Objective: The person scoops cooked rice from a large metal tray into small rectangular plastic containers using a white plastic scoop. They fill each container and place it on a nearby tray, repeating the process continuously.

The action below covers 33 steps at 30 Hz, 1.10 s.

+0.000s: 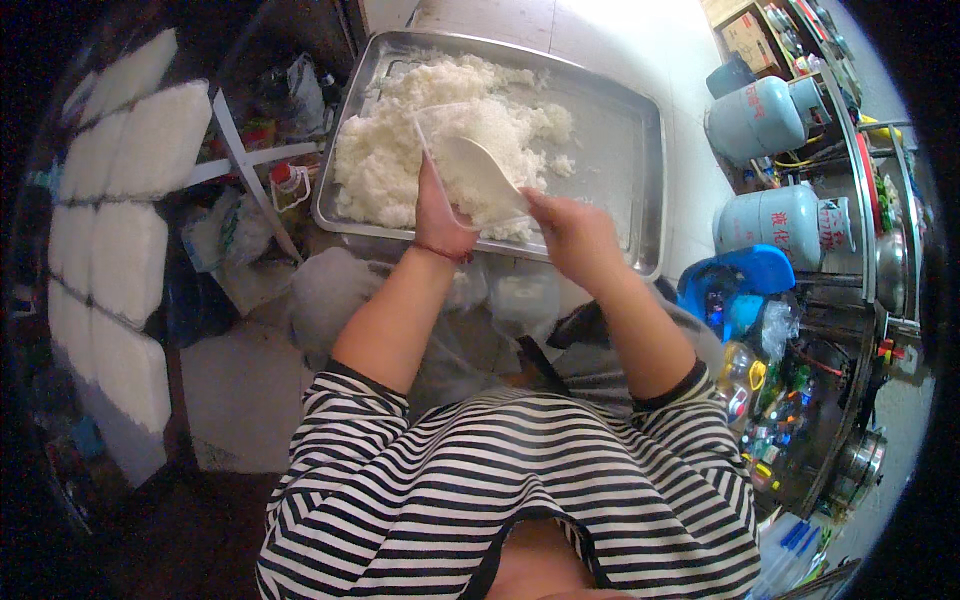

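My left hand (441, 202), a red cord at its wrist, grips a clear plastic box (430, 154) from its left side. The box is tilted over a large metal tray (619, 169). White, grainy food that looks like cooked rice (375, 169) is heaped over the left and middle of this tray. More of it lies inside the box. My right hand (574, 229) holds a pale rice paddle (484, 166) by its handle. The paddle's blade is over the box's opening, against the rice; I cannot tell how deep it goes.
To the left, several rectangular boxes filled with white food (127, 262) stand in rows. A red-capped jug (289, 184) is near the tray's left side. At right are gas cylinders (750, 120), a blue plastic stool (739, 270) and several bottles (742, 375).
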### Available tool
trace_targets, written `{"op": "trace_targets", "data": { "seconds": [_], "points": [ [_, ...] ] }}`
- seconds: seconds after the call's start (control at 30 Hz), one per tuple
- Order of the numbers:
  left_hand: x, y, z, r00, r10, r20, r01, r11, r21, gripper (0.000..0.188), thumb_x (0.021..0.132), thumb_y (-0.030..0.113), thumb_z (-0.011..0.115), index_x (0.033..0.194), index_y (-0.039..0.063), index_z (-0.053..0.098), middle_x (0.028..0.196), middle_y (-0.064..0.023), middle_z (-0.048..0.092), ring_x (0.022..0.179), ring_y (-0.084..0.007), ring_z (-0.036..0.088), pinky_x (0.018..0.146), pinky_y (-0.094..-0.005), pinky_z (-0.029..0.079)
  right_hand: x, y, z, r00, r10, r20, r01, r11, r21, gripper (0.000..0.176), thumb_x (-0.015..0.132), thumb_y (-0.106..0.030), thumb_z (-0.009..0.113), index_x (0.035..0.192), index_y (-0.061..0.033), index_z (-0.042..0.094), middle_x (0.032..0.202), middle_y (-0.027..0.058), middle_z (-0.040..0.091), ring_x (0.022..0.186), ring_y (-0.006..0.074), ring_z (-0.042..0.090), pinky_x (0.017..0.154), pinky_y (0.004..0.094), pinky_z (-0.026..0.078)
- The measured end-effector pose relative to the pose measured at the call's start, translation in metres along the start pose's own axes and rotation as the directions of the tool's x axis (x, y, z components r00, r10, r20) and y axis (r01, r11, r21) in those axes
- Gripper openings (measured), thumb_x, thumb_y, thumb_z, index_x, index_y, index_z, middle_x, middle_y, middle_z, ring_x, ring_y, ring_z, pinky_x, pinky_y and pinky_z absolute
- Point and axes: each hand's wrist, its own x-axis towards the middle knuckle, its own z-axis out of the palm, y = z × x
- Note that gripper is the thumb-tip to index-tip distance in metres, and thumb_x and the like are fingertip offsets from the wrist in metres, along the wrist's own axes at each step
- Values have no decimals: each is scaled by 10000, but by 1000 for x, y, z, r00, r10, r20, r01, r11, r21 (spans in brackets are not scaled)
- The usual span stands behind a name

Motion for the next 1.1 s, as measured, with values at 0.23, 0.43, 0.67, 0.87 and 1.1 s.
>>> {"op": "trace_targets", "data": {
  "seconds": [0.23, 0.43, 0.67, 0.87, 1.1],
  "points": [
    [-3, 3, -16, 991, 50, 122, -71, 983, 171, 520, 906, 484, 362, 1288, 135, 418, 1268, -67, 475, 1169, -285, 445, 974, -484, 356, 8, -3, 0, 995, 72, 64, -74, 996, 40, 306, 803, -100, 560, 1104, -125, 612, 826, 157, 633, 765, 339, 610, 697, 352, 489],
    [-5, 3, -14, 999, 37, 26, -39, 998, 57, 495, 916, 448, 349, 1292, 132, 413, 1270, -70, 472, 1173, -286, 442, 971, -477, 359, 14, 2, -5, 932, 204, -298, -118, 952, 281, 403, 798, -56, 483, 1171, -187, 561, 898, 169, 629, 828, 334, 614, 718, 414, 482],
    [-9, 14, -3, 978, 102, 180, -128, 982, 140, 496, 918, 460, 355, 1291, 138, 415, 1281, -72, 462, 1182, -285, 436, 969, -467, 360, 6, 12, -9, 962, 235, -139, -183, 932, 313, 296, 842, -103, 528, 1130, -119, 592, 867, 175, 632, 790, 286, 627, 698, 343, 482],
    [-10, 12, -2, 998, 61, 6, -61, 988, 141, 487, 912, 454, 380, 1264, 125, 448, 1249, -73, 491, 1154, -264, 465, 953, -440, 385, -5, -5, -24, 913, 295, -281, -159, 893, 421, 307, 845, -99, 531, 1147, -108, 583, 837, 166, 636, 717, 246, 623, 642, 337, 474],
    [3, 6, -13, 970, -212, -119, 161, 927, -339, 473, 908, 423, 385, 1233, 91, 472, 1191, -82, 535, 1101, -262, 507, 931, -423, 410, 2, -16, -12, 951, 186, -246, -118, 957, 266, 306, 857, -125, 496, 1143, -183, 586, 932, 202, 609, 847, 372, 598, 729, 404, 480]
  ]
}}
